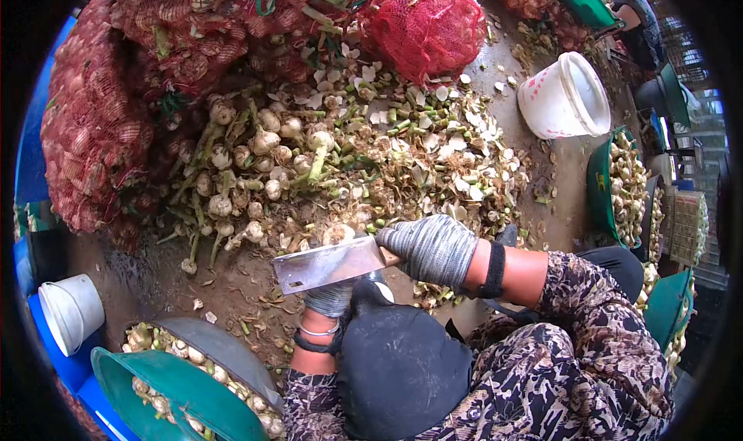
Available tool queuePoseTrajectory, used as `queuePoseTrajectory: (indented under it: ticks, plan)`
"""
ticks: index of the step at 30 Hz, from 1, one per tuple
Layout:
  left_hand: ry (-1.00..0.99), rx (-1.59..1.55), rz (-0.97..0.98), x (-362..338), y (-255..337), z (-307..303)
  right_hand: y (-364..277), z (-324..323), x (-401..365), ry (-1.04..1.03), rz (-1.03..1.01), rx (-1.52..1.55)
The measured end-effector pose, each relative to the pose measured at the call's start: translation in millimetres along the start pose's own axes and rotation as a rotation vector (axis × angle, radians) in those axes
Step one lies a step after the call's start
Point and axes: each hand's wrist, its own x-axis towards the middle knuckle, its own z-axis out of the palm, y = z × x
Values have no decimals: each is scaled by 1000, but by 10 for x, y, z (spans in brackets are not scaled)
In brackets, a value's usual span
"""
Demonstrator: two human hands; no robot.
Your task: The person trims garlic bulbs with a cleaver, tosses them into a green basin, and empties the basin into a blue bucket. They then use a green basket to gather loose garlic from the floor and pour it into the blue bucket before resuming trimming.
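My right hand [433,247], in a grey knit glove, is wrapped round the wooden handle of a broad cleaver [329,264]. The blade points left and lies across the view above my left hand [329,298]. That hand wears a grey glove too; its fingers are mostly hidden behind the blade, so what they hold cannot be made out. A pale garlic bulb [338,234] shows just beyond the blade's upper edge. Farther off, whole garlic bulbs with stalks [263,141] lie heaped on the ground, beside cut stalk pieces and peelings [457,151].
Red mesh sacks of garlic [101,124] stand at the upper left, another [424,27] at the top. A white bucket [563,97] lies tilted at the upper right; a white pail [71,313] is at left. Green basins [174,398] of bulbs flank me. A person [641,23] is at the far right.
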Motion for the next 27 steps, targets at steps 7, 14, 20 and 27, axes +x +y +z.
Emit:
queuePoseTrajectory:
  ticks: [7, 14, 20, 27]
  plan:
    - [-31, 511, 156, -163, -51, 88, 279, 255, -105, 36, 24, -30]
    - [796, -532, 69, -246, 887, -1042, 1026, 583, -389, 113, 448, -59]
    - [1331, -758, 568, -195, 1829, -1954, 709, 413, -28, 238, 425, 141]
    - [843, -175, -336, -93, -1454, -798, 761, 563, -55, 167, 428, 137]
